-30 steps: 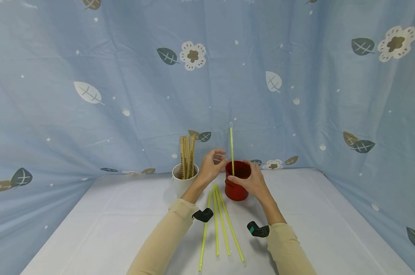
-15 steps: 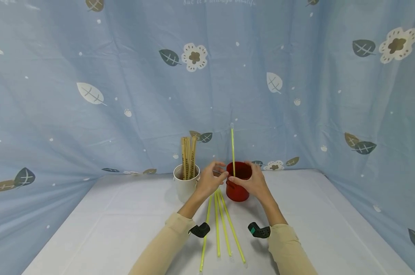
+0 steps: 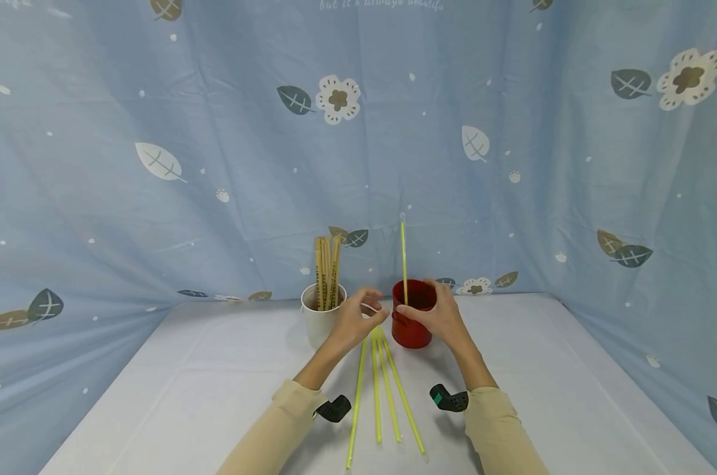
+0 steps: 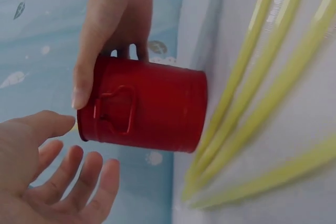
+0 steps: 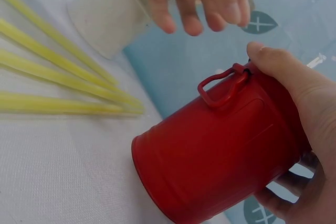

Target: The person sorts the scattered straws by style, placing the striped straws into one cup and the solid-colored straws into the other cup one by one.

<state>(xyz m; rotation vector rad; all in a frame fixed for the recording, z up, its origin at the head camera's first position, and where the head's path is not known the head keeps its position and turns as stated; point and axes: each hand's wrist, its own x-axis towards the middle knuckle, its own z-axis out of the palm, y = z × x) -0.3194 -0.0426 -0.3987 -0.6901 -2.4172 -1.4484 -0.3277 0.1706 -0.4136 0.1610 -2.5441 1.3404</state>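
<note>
A red metal cup (image 3: 413, 322) (image 4: 144, 106) (image 5: 215, 156) with a small handle stands on the white table (image 3: 186, 382). My right hand (image 3: 438, 315) (image 5: 294, 103) grips its rim and side. One yellow straw (image 3: 403, 257) stands upright in the cup. My left hand (image 3: 355, 321) (image 4: 47, 182) hovers open just left of the cup, fingers spread, holding nothing. Several yellow straws (image 3: 384, 389) (image 4: 252, 103) (image 5: 58, 72) lie on the table in front of the cup.
A white cup (image 3: 321, 320) (image 5: 107, 17) holding several brown sticks (image 3: 326, 272) stands left of the red cup. A blue cloth with leaves and flowers (image 3: 216, 165) hangs behind and at both sides of the table.
My left hand has let go of the upright straw and drawn back down and left, away from the red cup. The right hand stays on the cup.
</note>
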